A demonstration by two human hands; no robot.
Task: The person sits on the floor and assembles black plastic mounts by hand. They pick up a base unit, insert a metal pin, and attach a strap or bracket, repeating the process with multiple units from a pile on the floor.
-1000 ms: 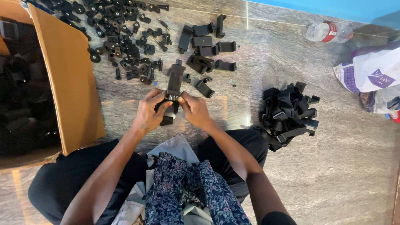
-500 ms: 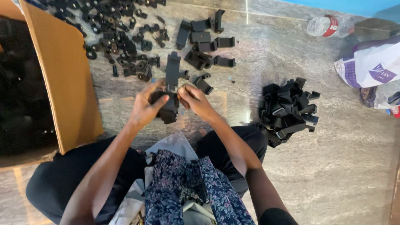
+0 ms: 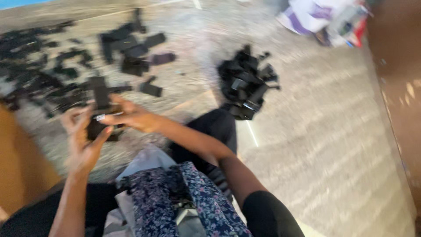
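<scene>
Down near you, a flowery blue cloth (image 3: 193, 197) lay in your lap, over your dark trousers (image 3: 215, 127). Your left hand (image 3: 83, 140) was raised with the fingers spread wide, and its thumb touched the lower end of a black plastic holder (image 3: 100, 109). Your right hand (image 3: 131, 115) reached across from the other side and pinched the same holder near its middle, with the fingers stretched out along it. The holder stood up between both hands, just above the grey stone floor (image 3: 315, 131). The picture was very blurry, so you could not tell how tight the left hand's grip was.

Beside your left arm, a brown cardboard box (image 3: 17, 162) showed at the edge. Just past your hands, lots of small black parts (image 3: 39, 83) lay scattered on the floor. A little farther, some bigger black brackets (image 3: 131, 48) sat close together. Off to your right, near your knee, a heap of black clips (image 3: 247, 83) was piled up. Farthest away, a white and purple bag (image 3: 311, 13) lay by the wall.
</scene>
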